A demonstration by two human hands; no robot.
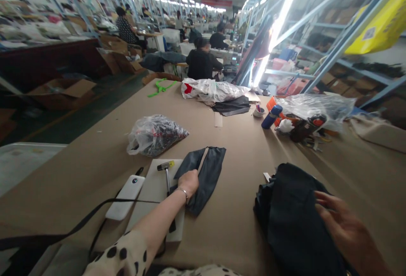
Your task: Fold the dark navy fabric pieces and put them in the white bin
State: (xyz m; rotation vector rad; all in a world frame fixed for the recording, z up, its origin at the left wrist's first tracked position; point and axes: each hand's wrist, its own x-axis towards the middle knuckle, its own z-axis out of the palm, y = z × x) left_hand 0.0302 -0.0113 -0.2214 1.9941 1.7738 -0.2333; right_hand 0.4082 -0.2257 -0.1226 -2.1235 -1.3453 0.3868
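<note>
My left hand [189, 182] rests closed on the near edge of a dark grey fabric piece [206, 172] lying flat on the brown table [228, 140]. What its curled fingers grip is hidden. Just left of it a small hammer [166, 173] lies on a white board [155, 195]. My right hand [344, 227] lies with fingers spread on a pile of dark fabric [292, 216] at the near right, and it holds nothing.
A white power bank [125, 197] with a black cable lies beside the board. A plastic bag of dark pieces [155, 135] sits further back. A blue bottle [271, 117], tools and plastic bags crowd the far right. A person in black [201, 62] sits beyond the table.
</note>
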